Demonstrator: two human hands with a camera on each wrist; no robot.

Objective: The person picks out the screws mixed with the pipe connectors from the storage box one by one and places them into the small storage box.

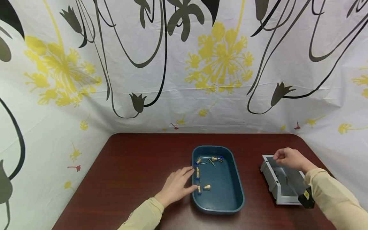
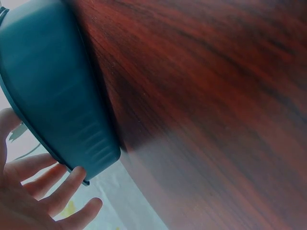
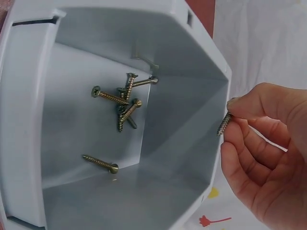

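Over the far end of a grey bin (image 1: pixel 276 188), my right hand (image 1: pixel 291 158) pinches a screw (image 3: pixel 224 123) between thumb and fingers, its threaded end pointing down. Several brass-coloured screws (image 3: pixel 129 112) lie inside that bin, most in a small heap. My left hand (image 1: pixel 178 185) is at the left rim of a blue tray (image 1: pixel 219 201), with its fingers spread and fingertips right at the edge. Inside the tray are several brass fittings with blue ends (image 1: pixel 206 187), mostly along the left side, and a few thin screws (image 1: pixel 211 162) towards the far end.
Both containers stand on a dark red-brown wooden table (image 1: pixel 138 166), the blue tray in the middle and the grey bin to its right. Behind and beside the table hangs a white patterned cloth (image 1: pixel 178 89). A black device (image 1: pixel 307 198) sits at my right wrist.
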